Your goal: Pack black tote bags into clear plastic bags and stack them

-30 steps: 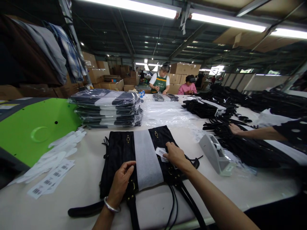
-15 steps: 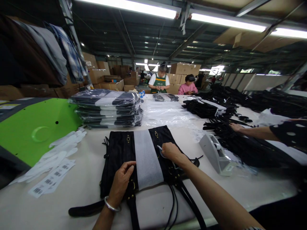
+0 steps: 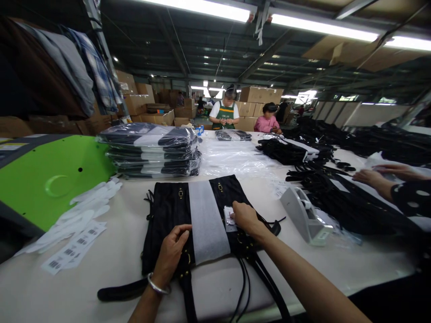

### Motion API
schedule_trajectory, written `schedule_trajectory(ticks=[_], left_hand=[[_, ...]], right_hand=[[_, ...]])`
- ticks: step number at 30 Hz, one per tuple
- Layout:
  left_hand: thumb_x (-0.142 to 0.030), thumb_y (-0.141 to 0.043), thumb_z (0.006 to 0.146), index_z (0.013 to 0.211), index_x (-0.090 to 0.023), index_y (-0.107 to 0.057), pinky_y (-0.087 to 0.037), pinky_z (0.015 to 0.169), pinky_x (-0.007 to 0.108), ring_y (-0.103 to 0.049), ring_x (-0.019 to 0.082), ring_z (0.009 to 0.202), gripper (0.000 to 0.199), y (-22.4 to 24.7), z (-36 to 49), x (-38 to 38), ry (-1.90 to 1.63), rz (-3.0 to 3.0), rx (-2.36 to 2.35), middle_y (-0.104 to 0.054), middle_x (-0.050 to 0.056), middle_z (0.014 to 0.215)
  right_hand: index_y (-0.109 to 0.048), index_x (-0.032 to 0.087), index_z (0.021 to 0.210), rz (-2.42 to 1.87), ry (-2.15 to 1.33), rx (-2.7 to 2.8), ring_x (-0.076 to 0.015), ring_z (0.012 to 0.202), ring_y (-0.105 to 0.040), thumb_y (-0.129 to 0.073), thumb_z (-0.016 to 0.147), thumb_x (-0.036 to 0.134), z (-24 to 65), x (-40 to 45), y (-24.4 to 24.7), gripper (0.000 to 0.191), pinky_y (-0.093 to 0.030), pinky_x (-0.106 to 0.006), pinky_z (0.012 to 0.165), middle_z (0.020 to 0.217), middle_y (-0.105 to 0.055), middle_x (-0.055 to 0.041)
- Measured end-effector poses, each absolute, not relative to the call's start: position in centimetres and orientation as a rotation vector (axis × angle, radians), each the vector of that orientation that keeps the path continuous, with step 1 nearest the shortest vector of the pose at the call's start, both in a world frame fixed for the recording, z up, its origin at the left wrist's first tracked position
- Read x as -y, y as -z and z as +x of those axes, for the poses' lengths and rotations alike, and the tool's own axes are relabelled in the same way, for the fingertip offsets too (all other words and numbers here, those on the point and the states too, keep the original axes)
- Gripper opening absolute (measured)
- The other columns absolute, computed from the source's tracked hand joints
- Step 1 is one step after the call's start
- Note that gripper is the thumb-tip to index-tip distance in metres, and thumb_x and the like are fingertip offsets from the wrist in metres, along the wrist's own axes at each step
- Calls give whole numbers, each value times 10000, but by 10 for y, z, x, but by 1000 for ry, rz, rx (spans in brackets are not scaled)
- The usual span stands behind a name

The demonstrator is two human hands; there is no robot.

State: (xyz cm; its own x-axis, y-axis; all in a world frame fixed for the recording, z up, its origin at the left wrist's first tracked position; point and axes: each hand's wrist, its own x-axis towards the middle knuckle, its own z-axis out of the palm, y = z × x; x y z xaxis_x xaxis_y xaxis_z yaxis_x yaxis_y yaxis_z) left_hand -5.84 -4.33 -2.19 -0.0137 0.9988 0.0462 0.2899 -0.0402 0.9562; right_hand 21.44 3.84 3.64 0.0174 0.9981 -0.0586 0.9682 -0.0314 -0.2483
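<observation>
A black bag (image 3: 168, 211) with brass buckles and long straps lies flat on the table before me. Across its middle runs a band of whitish tissue paper (image 3: 209, 220). My left hand (image 3: 175, 249), with a silver bangle at the wrist, rests on the lower left of the bag, fingers loosely extended at the paper's left edge. On the other side of the band, my right hand (image 3: 245, 216) pinches a small white tag (image 3: 229, 219) lying against the bag. The straps hang toward me over the table.
Plastic-wrapped bags (image 3: 151, 152) are stacked behind, beside clear plastic sleeves (image 3: 232, 157). A green machine (image 3: 50, 179), white gloves (image 3: 84, 208) and barcode labels (image 3: 72, 249) are at left. Right are a grey tape dispenser (image 3: 305, 215), black bags (image 3: 340, 197) and a co-worker's hands (image 3: 377, 177).
My right hand has turned the tag so its printed face shows flat against the bag. My left hand stays in place. The co-worker's hands at right have shifted and now handle white paper.
</observation>
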Motion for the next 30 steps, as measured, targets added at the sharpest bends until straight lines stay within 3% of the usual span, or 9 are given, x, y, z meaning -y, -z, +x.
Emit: schedule_trajectory(ticks=[4, 8, 11, 17, 21, 23, 25, 27, 30], left_hand=[[-471, -485, 907, 1161, -207, -661, -452, 1035, 415, -617, 267, 1145, 407, 23, -67, 51, -1041, 1727, -1495, -683, 97, 1208], [-397, -531, 869, 1316, -194, -588, -230, 1177, 564, -320, 341, 1445, 494, 35, -84, 54, -996, 2160, -1917, -496, 149, 1481], [-371, -513, 897, 1331, -164, -583, -209, 1146, 653, -238, 385, 1473, 486, 37, -92, 48, -761, 2177, -2197, -438, 171, 1524], [-327, -548, 899, 1291, -178, -630, -364, 1132, 491, -373, 327, 1427, 427, 28, -102, 50, -612, 2157, -2062, -578, 134, 1412], [-288, -563, 873, 1231, -221, -660, -383, 1117, 473, -456, 299, 1376, 377, 23, -118, 82, -648, 2045, -1945, -626, 95, 1364], [-320, -570, 866, 1142, -253, -689, -422, 1075, 434, -551, 283, 1282, 308, 14, -129, 92, -723, 1954, -1877, -675, 77, 1283], [-379, -557, 871, 1113, -252, -668, -446, 1021, 405, -608, 271, 1178, 295, 1, -139, 87, -852, 1865, -1930, -685, 85, 1217], [-443, -557, 861, 1109, -230, -625, -449, 966, 400, -617, 277, 1110, 334, -11, -146, 66, -932, 1747, -2075, -669, 104, 1167], [-503, -635, 778, 894, -215, -615, -454, 833, 394, -644, 301, 936, 310, -19, -147, 25, -856, 1557, -2154, -681, 92, 912]], right_hand=[[-669, 202, 894, -2080, -255, 2103, -256, 916, -672, -644, 864, 341, 239, -41, -58, 145, -456, -328, 790, 914, -723, -80], [-594, 200, 1207, -2059, -202, 2023, -243, 1160, -579, -575, 921, 392, 269, -44, -56, 345, -396, -309, 954, 1221, -656, -104], [-542, 131, 1282, -2113, -284, 1949, -241, 1123, -614, -590, 906, 329, 277, -38, -35, 427, -421, -294, 928, 1217, -661, -145], [-530, 143, 1248, -2088, -445, 1828, -238, 906, -692, -536, 891, 331, 291, -17, -3, 403, -480, -302, 786, 934, -717, -89], [-605, 214, 1142, -1973, -762, 1571, -285, 955, -697, -648, 738, 453, 318, 18, 13, 471, -512, -335, 804, 889, -729, -82], [-614, 212, 1118, -1894, -1008, 1441, -291, 904, -706, -681, 665, 534, 332, 33, 19, 560, -530, -331, 743, 880, -735, -96], [-622, 198, 1085, -1868, -1171, 1361, -262, 706, -687, -691, 607, 612, 340, 38, 18, 636, -502, -316, 588, 749, -710, -71], [-647, 183, 1021, -1900, -1184, 1330, -211, 555, -607, -678, 597, 664, 340, 31, 11, 642, -437, -298, 494, 628, -652, -34], [-680, 170, 849, -1956, -1080, 1378, -187, 570, -580, -653, 633, 687, 330, 12, -3, 560, -418, -288, 508, 638, -649, -51]])
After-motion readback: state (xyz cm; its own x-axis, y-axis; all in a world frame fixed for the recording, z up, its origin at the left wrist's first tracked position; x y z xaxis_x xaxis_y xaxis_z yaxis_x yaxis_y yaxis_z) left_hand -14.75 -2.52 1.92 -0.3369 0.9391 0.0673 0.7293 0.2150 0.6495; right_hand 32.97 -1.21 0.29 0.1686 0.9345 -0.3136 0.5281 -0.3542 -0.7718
